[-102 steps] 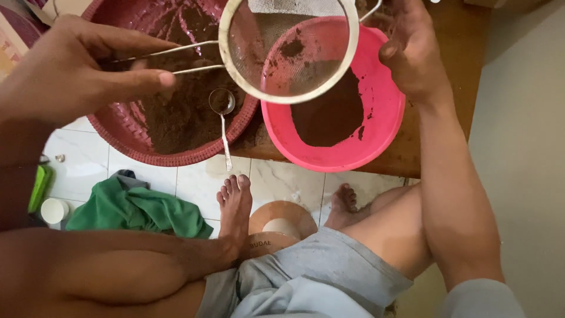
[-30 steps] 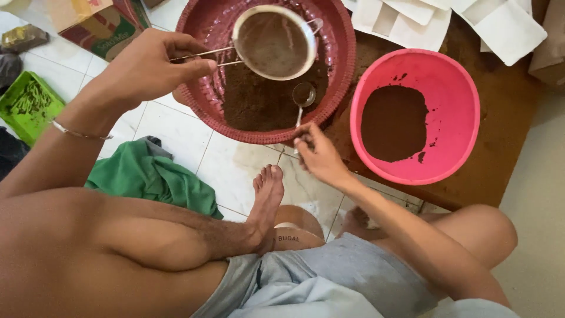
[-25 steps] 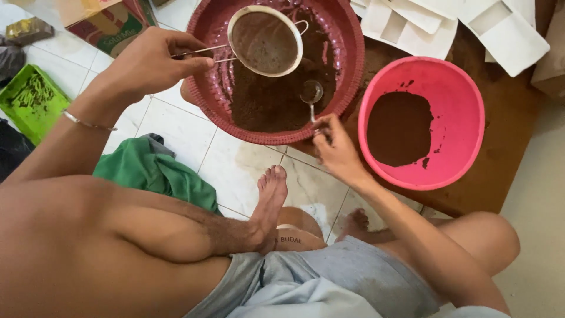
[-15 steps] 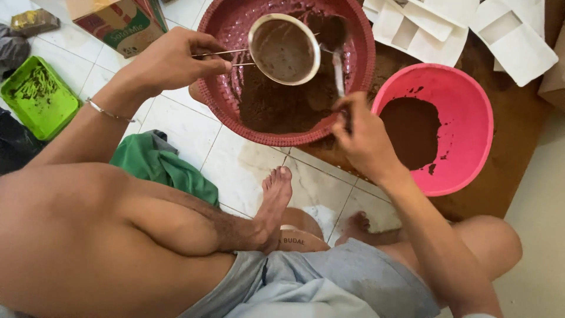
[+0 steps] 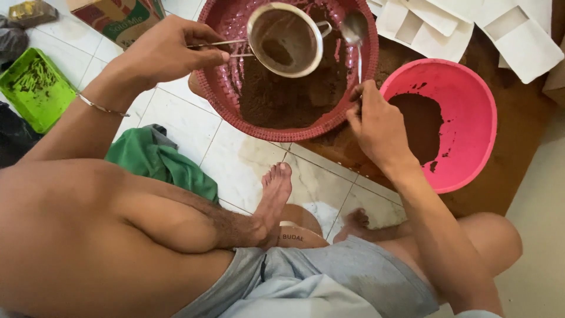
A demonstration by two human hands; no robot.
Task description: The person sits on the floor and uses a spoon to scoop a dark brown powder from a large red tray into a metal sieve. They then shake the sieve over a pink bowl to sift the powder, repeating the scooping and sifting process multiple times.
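The left hand (image 5: 162, 53) grips the wire handle of the round mesh sieve (image 5: 285, 40) above the dark-red basin (image 5: 226, 97), while the right hand (image 5: 376, 126) pinches a metal spoon (image 5: 356, 32), handle upright, bowl just right of the sieve.

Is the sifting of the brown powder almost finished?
Not yet, it seems. Done: a patch of fine powder lies in the pink bowl. In hand: the left hand holds the sieve over the red basket, and the right hand lifts a spoon. Left: a big heap of powder in the basket.
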